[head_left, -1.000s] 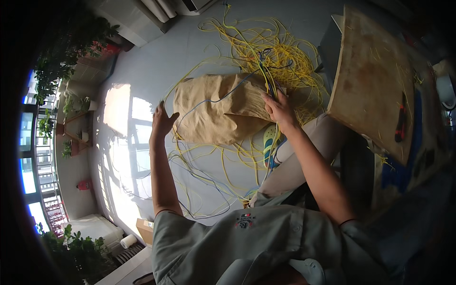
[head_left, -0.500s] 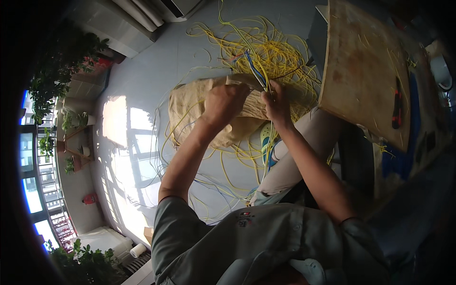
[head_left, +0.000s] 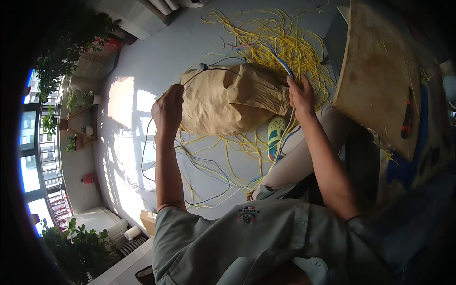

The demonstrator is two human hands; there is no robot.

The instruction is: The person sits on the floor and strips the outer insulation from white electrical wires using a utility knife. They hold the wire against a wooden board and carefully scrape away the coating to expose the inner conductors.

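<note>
My left hand (head_left: 167, 110) is closed on a dark cable, out at the left edge of the brown sack (head_left: 223, 102). From that fist the dark cable (head_left: 192, 78) runs up to a small knot or lump and on over the sack's top; a loop of it hangs below toward the floor. At the sack's right end, my right hand (head_left: 302, 97) grips a bundle of blue, white and yellow cables (head_left: 283, 62). Their ends point up and away, while their tails drop past my shoe. Which strands lie inside the fingers is hidden.
Tangled yellow cables (head_left: 289, 45) heap on the floor beyond the sack, and more loose strands lie below it. A worn wooden board (head_left: 375, 71) stands at right, with a red and black cutter (head_left: 406, 114) on it. Potted plants (head_left: 76, 249) line the left. My green clog (head_left: 275, 135) is beside the sack.
My left hand has moved left, away from the right hand, drawing the dark cable out. The right hand still holds the bundle. The whole view has shifted slightly.
</note>
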